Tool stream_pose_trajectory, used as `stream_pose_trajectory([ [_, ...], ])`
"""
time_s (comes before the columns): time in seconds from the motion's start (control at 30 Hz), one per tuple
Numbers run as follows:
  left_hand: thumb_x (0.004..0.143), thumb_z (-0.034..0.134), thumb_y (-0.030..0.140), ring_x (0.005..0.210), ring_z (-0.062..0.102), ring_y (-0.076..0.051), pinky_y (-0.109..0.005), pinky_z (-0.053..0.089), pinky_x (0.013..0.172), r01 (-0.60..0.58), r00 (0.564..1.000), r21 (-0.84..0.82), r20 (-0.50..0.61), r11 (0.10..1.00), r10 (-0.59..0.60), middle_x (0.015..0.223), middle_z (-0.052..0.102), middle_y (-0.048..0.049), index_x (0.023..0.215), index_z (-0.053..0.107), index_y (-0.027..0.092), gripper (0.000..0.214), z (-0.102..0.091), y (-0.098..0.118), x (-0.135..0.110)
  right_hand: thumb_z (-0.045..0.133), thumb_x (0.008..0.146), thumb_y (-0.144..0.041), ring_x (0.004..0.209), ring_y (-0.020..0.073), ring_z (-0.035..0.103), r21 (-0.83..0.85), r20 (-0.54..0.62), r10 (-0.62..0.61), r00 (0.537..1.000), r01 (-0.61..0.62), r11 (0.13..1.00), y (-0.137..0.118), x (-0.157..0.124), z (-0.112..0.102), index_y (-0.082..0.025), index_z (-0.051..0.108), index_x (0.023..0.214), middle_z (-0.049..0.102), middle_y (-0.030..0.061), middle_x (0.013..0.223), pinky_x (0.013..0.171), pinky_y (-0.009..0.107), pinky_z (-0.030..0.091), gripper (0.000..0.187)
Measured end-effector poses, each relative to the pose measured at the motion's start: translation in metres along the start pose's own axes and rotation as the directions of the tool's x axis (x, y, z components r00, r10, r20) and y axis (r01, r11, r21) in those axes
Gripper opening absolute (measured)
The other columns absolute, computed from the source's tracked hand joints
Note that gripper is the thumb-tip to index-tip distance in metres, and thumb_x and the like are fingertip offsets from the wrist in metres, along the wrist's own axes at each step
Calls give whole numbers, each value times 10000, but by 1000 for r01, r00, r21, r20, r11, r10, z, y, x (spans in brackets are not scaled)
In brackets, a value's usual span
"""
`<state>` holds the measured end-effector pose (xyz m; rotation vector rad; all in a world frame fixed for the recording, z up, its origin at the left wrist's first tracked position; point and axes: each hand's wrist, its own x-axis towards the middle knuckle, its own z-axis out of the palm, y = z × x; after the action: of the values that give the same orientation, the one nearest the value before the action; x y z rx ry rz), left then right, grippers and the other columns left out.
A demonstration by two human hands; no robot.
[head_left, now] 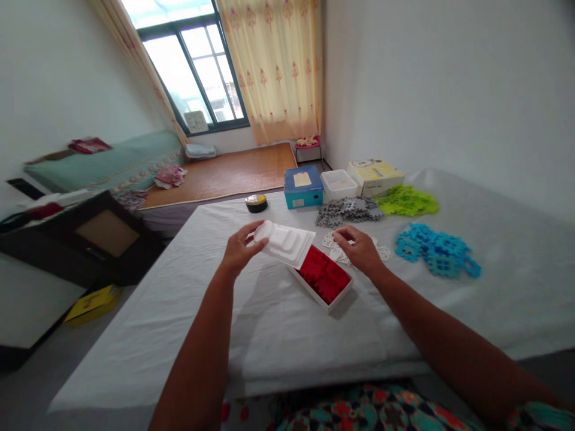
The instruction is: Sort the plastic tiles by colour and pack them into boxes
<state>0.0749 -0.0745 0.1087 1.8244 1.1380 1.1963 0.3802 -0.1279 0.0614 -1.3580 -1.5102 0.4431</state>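
Observation:
My left hand (242,245) grips the far left end of a white moulded plastic tray (287,242), thumb on one side and fingers on the other. The tray is tilted over a white box (330,306) and covers its far left part. Red notched plastic pieces (326,275) fill the part of the box that shows. My right hand (357,248) is just right of the box, above some white openwork pieces (381,252). Its thumb and index finger are pinched together, and I cannot make out whether anything is between them.
Beyond my hands lie grey pieces (348,211), lime-green pieces (408,201) and, to the right, blue pieces (438,248). Behind them stand a blue box (303,187), a white plastic tub (339,184) and a yellow box (377,175). A round dark tin (256,204) sits farther left.

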Motion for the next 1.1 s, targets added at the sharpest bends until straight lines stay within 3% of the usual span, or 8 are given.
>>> stream_pose_trajectory([
  [0.1,727,732,402,1185,565,-266,-435,444,1018,-107,980,97,180,989,89,1272,620,-112,1195,635,187,524,19,13,1,529,849,-444,728,175,627,32,-54,38,998,-36,999,22,2,-5,-183,645,850,687,38,791,719,300,478,286],
  [0.2,735,731,355,1205,552,-257,-437,428,1038,-246,924,155,335,957,183,1278,616,-102,1185,643,212,480,38,20,3,530,849,-444,732,176,627,30,-51,52,997,-51,998,37,-1,-4,-188,646,856,689,36,802,724,301,478,281],
  [0.33,742,725,286,1174,572,-241,-435,404,1061,-356,867,191,433,915,247,1245,635,-103,1159,654,208,431,55,18,5,527,850,-440,715,170,619,22,-36,45,998,-44,999,44,-4,-1,-193,643,837,682,28,781,716,294,473,273],
  [0.63,757,710,288,1140,584,-244,-432,420,1038,-320,887,227,412,920,207,1215,643,-105,1139,664,209,394,63,10,0,539,845,-435,715,169,627,44,34,64,997,-66,997,46,-8,1,-196,636,832,685,25,772,676,279,463,259],
  [0.87,776,692,294,1172,567,-247,-437,402,1050,-320,887,183,401,929,226,1249,629,-115,1158,661,207,393,68,0,2,515,866,-437,768,179,637,51,132,58,990,-65,997,22,-15,-4,-195,642,838,689,33,791,668,279,483,274],
  [0.97,779,693,311,1187,557,-253,-452,378,1071,-321,884,172,408,931,229,1250,629,-117,1168,657,211,403,67,-3,2,487,891,-444,869,190,642,46,181,30,983,-39,998,3,-24,-11,-204,653,932,695,52,939,731,303,513,294],
  [1.1,817,650,417,1275,487,-265,-443,421,1033,-217,917,126,365,968,158,1379,535,-117,1266,592,230,490,60,-8,-1,497,899,-457,1101,231,581,-69,207,-116,971,133,989,-23,-37,-14,-231,621,1136,644,77,1184,949,408,470,349],
])
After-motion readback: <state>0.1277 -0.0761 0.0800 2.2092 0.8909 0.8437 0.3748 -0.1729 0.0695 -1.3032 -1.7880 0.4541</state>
